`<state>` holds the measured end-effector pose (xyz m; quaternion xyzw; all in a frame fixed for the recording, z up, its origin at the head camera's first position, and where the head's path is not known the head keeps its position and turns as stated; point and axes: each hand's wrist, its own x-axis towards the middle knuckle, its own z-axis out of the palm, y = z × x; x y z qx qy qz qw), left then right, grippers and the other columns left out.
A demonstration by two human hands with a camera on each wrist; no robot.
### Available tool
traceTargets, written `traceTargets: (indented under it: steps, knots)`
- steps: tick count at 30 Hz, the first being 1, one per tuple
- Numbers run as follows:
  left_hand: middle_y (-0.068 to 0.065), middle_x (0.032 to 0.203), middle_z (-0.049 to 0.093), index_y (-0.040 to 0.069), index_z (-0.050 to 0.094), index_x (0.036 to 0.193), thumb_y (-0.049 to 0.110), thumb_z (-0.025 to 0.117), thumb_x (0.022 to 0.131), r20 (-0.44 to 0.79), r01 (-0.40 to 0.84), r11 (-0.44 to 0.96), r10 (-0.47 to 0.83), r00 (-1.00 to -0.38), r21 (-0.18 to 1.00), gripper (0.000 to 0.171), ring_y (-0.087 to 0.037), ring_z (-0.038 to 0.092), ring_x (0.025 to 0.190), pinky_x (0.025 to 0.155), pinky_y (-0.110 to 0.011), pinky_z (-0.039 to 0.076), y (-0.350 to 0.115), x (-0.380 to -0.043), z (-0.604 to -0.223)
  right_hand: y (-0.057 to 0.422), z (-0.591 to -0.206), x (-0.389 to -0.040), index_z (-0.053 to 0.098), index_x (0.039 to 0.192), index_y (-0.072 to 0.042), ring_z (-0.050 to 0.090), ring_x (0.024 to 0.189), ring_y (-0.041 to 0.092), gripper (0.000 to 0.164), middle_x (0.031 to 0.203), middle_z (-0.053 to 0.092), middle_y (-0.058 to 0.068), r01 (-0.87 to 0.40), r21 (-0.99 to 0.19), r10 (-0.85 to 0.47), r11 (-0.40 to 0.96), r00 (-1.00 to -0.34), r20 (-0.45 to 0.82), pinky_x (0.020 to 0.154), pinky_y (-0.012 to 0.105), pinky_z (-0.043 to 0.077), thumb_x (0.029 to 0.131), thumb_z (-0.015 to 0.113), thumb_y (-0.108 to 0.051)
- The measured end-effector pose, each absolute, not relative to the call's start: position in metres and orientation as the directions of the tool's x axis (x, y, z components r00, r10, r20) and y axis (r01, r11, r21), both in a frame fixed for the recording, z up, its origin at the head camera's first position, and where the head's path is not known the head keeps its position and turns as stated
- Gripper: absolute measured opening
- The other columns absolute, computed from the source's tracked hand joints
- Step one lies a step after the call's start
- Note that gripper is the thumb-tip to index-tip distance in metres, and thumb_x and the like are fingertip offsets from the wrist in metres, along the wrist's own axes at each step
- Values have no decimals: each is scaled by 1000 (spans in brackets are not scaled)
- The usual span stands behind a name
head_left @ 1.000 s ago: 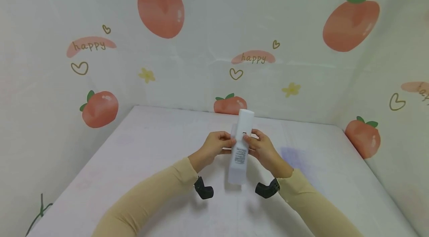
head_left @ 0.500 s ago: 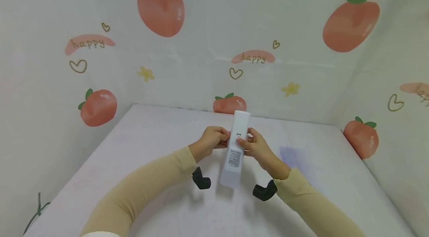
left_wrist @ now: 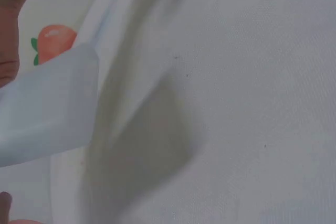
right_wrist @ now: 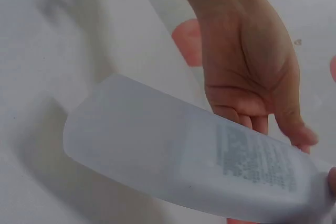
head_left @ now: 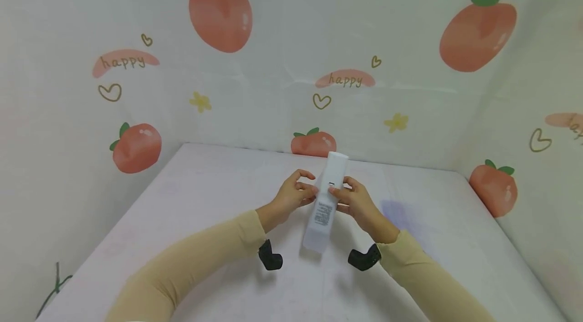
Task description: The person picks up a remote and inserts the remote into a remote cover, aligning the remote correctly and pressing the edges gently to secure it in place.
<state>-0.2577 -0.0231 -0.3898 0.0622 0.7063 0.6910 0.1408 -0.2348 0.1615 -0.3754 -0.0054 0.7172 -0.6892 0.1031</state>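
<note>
Grip: right hand (head_left: 362,205) holds the device (head_left: 325,199), thumb on its front face just below the slot (head_left: 332,184), fingers bent behind its right edge. Left hand (head_left: 289,195) at the device's left edge: fingers part-bent, index lifted away from it, thumb tip at the edge; cannot tell whether it pinches or merely touches.

Device: 1, white, frosted toward its lower end, held above the table (head_left: 218,175), top tilted right. On it: 1 dark slot; 1 block of print (head_left: 323,214) below that, too small to read.

Wrist cameras (head_left: 270,256): 2, black, one left of the device's lower end, one right, both apart from it. Sleeves (head_left: 430,271): 2, tan, one per side of the device.

Cloth (head_left: 282,8) behind the device bears 5 red fruits (head_left: 220,17), 5 outline hearts (head_left: 322,101), 2 yellow flowers (head_left: 396,122), 3 word patches (head_left: 345,79), two reading "happy", the third cut by the frame edge. Purple smudge (head_left: 401,213): 1, on the table, right of the device.
</note>
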Motion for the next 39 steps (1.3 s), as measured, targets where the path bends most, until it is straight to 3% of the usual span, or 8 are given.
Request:
traceTargets:
  steps: [8, 12, 15, 18, 22, 26, 32, 39]
  knots:
    - [-11, 104, 62, 8, 56, 123, 16, 76, 85, -99, -51, 141, 359, -928, 989, 44, -18, 60, 92, 86, -36, 55, -20, -256, -394, 162, -377, -236, 39, 135, 3, 63, 93, 13, 47, 111, 60, 8, 129, -990, -232, 56, -963, -139, 88, 34, 54, 97, 57, -18]
    - [-11, 108, 63, 4, 58, 123, 16, 77, 84, -102, -64, 128, 317, -943, 990, 45, -19, 63, 92, 83, -37, 57, -19, -253, -394, 163, -378, -236, 24, 147, 1, 61, 100, 14, 61, 122, 55, 15, 144, -989, -234, 34, -961, -147, 96, 37, 51, 98, 56, -18]
    - [-14, 112, 66, 4, 57, 127, 15, 76, 84, -101, -76, 105, 262, -960, 992, 48, -20, 65, 93, 82, -38, 57, -18, -251, -394, 164, -382, -234, 23, 147, 7, 61, 102, 13, 60, 122, 57, 12, 204, -978, -248, -52, -951, -185, 97, 32, 50, 100, 51, -16]
    - [-14, 112, 68, 6, 56, 129, 15, 76, 85, -105, -85, 93, 236, -966, 992, 49, -21, 66, 93, 82, -38, 57, -17, -251, -393, 165, -388, -230, 40, 137, 8, 63, 98, 12, 42, 111, 63, 2, 284, -950, -273, -130, -931, -242, 91, 25, 53, 103, 47, -16]
    - [-13, 109, 69, 4, 56, 129, 18, 75, 85, -84, -56, 116, 253, -964, 992, 49, -19, 67, 88, 78, -36, 58, -15, -251, -392, 160, -393, -223, 59, 105, -10, 63, 87, 9, 14, 93, 64, -7, 307, -926, -199, -222, -943, -265, 79, 22, 52, 103, 47, -17]
    - [-14, 107, 69, 4, 56, 129, 19, 75, 86, -69, -27, 148, 288, -955, 989, 50, -19, 67, 86, 76, -35, 59, -14, -250, -388, 152, -395, -220, 58, 79, -18, 62, 78, 8, 24, 85, 62, -8, 242, -925, -44, -293, -970, -240, 73, 24, 49, 101, 50, -13]
    - [-12, 104, 69, 4, 57, 128, 18, 76, 84, -104, -40, 195, 330, -938, 980, 50, -19, 66, 85, 76, -35, 59, -13, -247, -383, 149, -393, -226, 57, 78, -10, 58, 72, 7, 25, 79, 60, -4, 190, -952, 64, -241, -975, -211, 70, 22, 49, 99, 46, -3]
    - [-11, 97, 69, 0, 59, 124, 13, 77, 82, -133, -57, 215, 355, -925, 975, 47, -16, 65, 80, 69, -31, 58, -10, -241, -385, 149, -393, -234, 62, 72, -9, 53, 69, 8, 33, 76, 57, -2, 195, -938, 36, -288, -976, -214, 66, 20, 47, 97, 45, 4]
